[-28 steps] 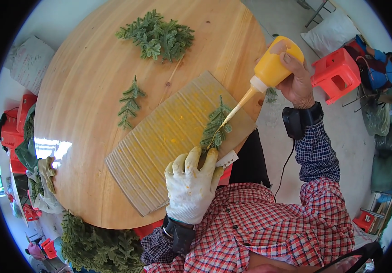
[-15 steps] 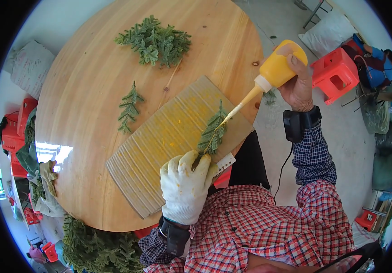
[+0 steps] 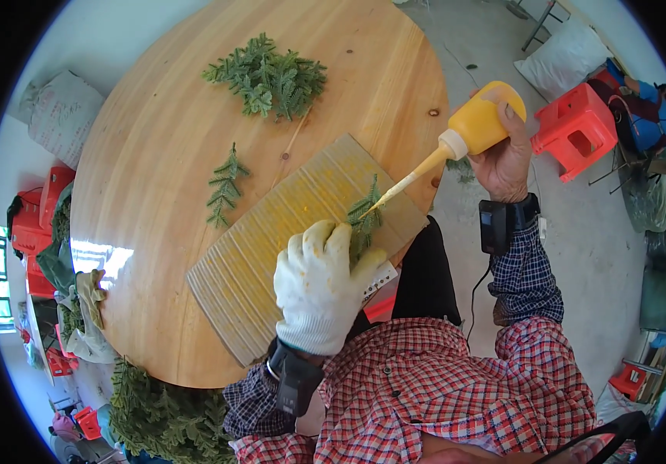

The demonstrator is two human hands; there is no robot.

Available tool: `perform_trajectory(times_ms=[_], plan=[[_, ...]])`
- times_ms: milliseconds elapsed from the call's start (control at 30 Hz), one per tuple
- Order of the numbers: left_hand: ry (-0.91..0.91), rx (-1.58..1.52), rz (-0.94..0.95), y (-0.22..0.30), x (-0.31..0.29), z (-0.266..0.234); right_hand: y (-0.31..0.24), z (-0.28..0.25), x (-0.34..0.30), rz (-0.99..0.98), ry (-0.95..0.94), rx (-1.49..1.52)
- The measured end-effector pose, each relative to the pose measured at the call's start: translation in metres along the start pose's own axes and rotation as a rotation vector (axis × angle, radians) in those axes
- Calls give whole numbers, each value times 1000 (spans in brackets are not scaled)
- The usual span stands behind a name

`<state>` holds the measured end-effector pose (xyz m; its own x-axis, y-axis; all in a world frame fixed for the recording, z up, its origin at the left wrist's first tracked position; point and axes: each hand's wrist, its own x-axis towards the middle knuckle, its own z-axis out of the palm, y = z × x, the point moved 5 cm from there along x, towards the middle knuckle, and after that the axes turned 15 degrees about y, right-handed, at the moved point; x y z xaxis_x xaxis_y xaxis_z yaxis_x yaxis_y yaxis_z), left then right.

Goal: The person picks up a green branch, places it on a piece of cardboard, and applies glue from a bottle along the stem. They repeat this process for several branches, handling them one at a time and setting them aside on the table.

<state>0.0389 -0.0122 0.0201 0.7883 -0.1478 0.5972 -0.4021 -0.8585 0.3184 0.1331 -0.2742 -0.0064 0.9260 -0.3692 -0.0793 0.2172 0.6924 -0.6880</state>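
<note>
Green sprig (image 3: 365,223) lying toward 2 o'clock on the cardboard (image 3: 259,267). Left hand (image 3: 313,282) in a white glove, at 7 o'clock from the sprig, fingers bent over the lower end; cannot tell whether clamped on it. Right hand (image 3: 506,168), bare, clamped round a yellow bottle (image 3: 478,122) at 2 o'clock from the sprig; long nozzle (image 3: 410,182) slanting down toward 8 o'clock, tip at the sprig, cannot tell whether touching. Around the cardboard on the wooden table (image 3: 155,162): single sprig (image 3: 226,188) toward 10 o'clock, pile of sprigs (image 3: 269,81) between 11 and 12. Past the table edge: heap of greenery (image 3: 166,421) toward 7 o'clock, red stool (image 3: 561,127) toward 2.
</note>
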Motion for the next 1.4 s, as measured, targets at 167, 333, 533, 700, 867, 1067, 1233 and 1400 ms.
perform_trajectory(times_ms=[167, 333, 533, 700, 867, 1067, 1233, 1400], plan=[[-40, 28, 51, -8, -1, 10, -3, -8, 0, -44, 29, 2], [-106, 46, 33, -19, -4, -6, -11, -7, -4, -44, 8, 24], [-64, 8, 49, -26, -11, -11, 0, 5, -12, -37, -69, -61], [-42, 24, 81, -20, -10, -7, 2, 12, -10, -35, -121, -200], [-51, 2, 59, -23, -12, -5, 2, 14, -14, -26, -158, -243], [-63, 2, 66, -21, -11, -3, 5, 16, -19, -19, -157, -326], [-43, 36, 113, -22, -14, 0, -2, 15, -20, -38, -193, -441], [-39, 29, 118, -21, -14, -4, -10, 5, -18, -59, -165, -428]])
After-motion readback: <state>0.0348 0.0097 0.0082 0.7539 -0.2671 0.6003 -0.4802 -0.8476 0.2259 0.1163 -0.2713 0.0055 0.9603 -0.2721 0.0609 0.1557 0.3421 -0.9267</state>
